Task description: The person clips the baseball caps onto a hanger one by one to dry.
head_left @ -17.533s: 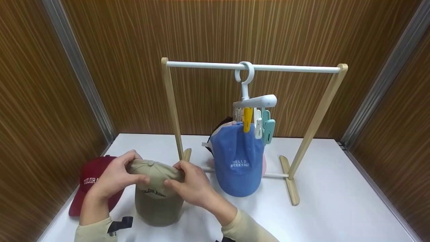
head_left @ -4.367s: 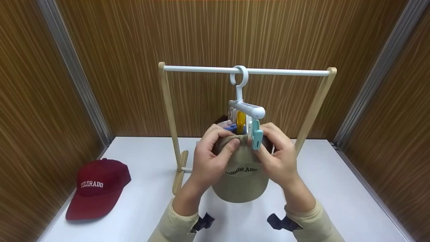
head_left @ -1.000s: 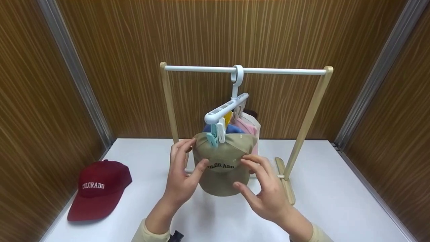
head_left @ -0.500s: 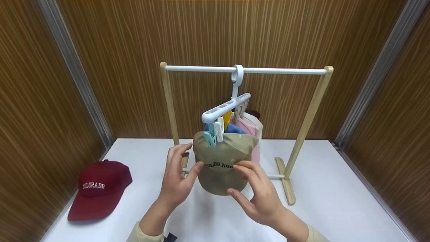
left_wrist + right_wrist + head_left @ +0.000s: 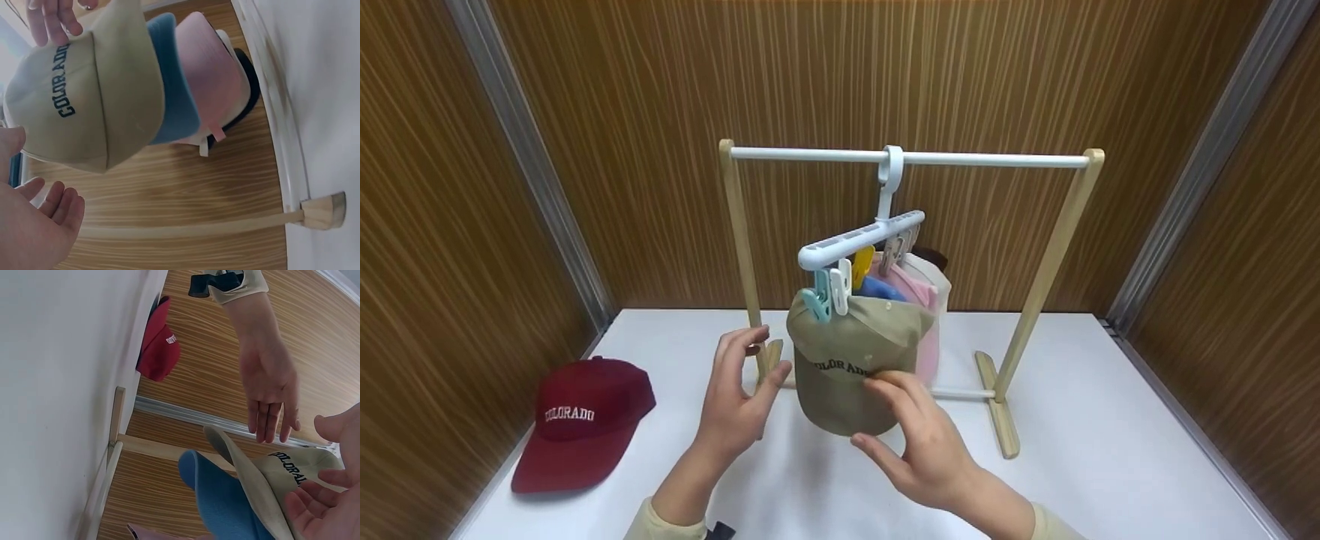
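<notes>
A khaki baseball cap lettered COLORADO hangs brim down from the near end of a white clip hanger. At its upper edge sit a teal clip and a white clip. My left hand is to the left of the cap, fingers loosely bent and apart from it. The right hand has its fingertips at the cap's front by the lettering, thumb spread below near the brim. Behind the khaki cap hang a blue cap, a pink cap and others.
The hanger hooks over the white bar of a wooden-legged rack. A dark red COLORADO cap lies on the white table at the left. Wood-grain panels enclose the back and sides.
Earlier both hands lifted the khaki cap from the table and held it at the clips. Now it hangs; the hanger's near end has swung left, and my left hand has drawn away.
</notes>
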The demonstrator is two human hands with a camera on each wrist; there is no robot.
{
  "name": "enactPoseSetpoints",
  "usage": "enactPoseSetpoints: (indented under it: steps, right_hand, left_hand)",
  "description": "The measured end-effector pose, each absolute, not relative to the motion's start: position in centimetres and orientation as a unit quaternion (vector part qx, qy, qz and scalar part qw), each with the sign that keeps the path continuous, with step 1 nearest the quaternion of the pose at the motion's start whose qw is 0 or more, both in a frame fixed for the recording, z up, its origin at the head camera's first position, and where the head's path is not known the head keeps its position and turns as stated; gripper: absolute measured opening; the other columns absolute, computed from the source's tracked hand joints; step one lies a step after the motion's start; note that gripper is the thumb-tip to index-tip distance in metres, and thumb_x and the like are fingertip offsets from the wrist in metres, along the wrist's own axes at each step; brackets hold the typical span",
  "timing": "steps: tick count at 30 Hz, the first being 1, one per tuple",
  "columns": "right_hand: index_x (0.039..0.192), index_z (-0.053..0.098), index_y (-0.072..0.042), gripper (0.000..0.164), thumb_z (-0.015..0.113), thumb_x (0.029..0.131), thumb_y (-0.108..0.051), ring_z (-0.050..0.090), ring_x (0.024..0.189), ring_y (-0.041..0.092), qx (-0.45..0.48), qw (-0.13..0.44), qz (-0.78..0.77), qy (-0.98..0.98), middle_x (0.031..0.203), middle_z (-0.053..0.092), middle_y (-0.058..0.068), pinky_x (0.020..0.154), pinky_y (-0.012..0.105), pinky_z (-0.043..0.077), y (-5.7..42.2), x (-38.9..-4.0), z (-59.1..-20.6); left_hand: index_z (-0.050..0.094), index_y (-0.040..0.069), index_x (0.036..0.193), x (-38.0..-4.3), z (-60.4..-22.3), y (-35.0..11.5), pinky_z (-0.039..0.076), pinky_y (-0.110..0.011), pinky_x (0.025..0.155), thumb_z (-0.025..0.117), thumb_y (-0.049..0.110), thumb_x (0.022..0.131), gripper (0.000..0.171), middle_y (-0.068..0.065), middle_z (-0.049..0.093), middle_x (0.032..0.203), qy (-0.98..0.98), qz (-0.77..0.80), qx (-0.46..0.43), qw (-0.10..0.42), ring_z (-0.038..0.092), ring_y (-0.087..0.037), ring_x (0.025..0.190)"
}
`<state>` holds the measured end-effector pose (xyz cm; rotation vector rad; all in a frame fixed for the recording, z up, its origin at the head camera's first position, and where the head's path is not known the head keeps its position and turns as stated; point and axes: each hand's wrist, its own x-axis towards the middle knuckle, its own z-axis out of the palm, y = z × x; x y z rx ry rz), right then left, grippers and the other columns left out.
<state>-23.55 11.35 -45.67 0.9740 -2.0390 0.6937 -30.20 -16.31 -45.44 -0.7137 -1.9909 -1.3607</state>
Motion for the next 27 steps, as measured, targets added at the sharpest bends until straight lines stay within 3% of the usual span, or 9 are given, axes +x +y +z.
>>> enactPoseSetpoints:
  steps: [6, 13, 20, 27]
  right_hand:
    - [0.15, 0.059, -0.002, 0.064, 0.086, 0.1, -0.031, 0.061, 0.132, 0.024, 0.385, 0.368, 0.25, -0.808, 0.147, 0.059, 0.009, 0.113, 0.031, 0.049, 10.7, -23.8, -46.4]
    - [0.15, 0.058, -0.003, 0.063, 0.084, 0.102, -0.033, 0.061, 0.131, 0.023, 0.382, 0.329, 0.254, -0.825, 0.147, 0.059, 0.009, 0.104, 0.042, 0.058, 9.6, -24.0, -47.2]
    - [0.151, 0.057, -0.003, 0.064, 0.085, 0.102, -0.033, 0.058, 0.137, 0.022, 0.382, 0.292, 0.272, -0.834, 0.149, 0.059, 0.009, 0.109, 0.041, 0.056, 8.3, -24.4, -47.5]
    - [0.149, 0.057, -0.002, 0.061, 0.082, 0.104, -0.035, 0.06, 0.133, 0.024, 0.389, 0.296, 0.27, -0.83, 0.146, 0.06, 0.01, 0.108, 0.043, 0.056, 6.7, -25.2, -47.6]
  left_hand:
    - [0.058, 0.004, 0.149, -30.8, -46.0, -17.1, 0.049, -0.044, 0.116, 0.08, 0.014, 0.104, 0.051, -0.007, 0.061, 0.141, -0.759, -0.507, -0.262, 0.314, 0.059, -0.024, 0.136]
    - [0.059, 0.003, 0.147, -31.7, -46.6, -18.1, 0.048, -0.042, 0.115, 0.08, 0.014, 0.104, 0.049, -0.011, 0.062, 0.139, -0.767, -0.507, -0.244, 0.309, 0.058, -0.024, 0.136]
    - [0.058, 0.003, 0.149, -32.3, -47.0, -19.0, 0.047, -0.044, 0.116, 0.079, 0.015, 0.106, 0.049, -0.012, 0.062, 0.14, -0.779, -0.5, -0.225, 0.305, 0.058, -0.026, 0.137]
    - [0.057, 0.005, 0.151, -32.7, -47.0, -19.8, 0.047, -0.051, 0.119, 0.078, 0.022, 0.107, 0.051, -0.009, 0.062, 0.143, -0.788, -0.508, -0.195, 0.289, 0.058, -0.025, 0.14]
